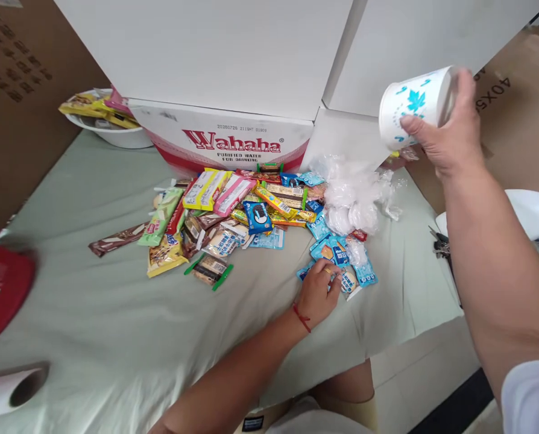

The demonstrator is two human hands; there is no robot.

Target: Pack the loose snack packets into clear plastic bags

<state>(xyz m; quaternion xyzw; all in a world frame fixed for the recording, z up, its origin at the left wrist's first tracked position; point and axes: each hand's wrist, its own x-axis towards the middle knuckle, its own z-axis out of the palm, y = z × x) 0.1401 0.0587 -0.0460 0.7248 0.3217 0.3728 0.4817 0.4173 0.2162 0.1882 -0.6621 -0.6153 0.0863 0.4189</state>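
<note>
Far left edge: a red flat plastic lid (0, 289) and a white paper roll (11, 392) lie on the pale green cloth-covered table (93, 325)
Back left corner: a white round bowl (116, 129) already holds several yellow and pink wrapped snacks
Middle of the table: a loose heap of coloured snack packets (224, 217) is spread in front of a white and red Wahaha water carton (226, 141); most of it looks unsorted
Left hand (317, 292): fingers curled down on a small blue and white sachet (337, 256) at the heap's right end, apparently pinching it
Near the right edge: a crumpled clear plastic bag (357, 196)
Right hand (445, 129): clamped around a white paper cup with a blue leaf print (414, 102), held tipped on its side in the air above the table's back right corner; whether anything is inside cannot be told
</note>
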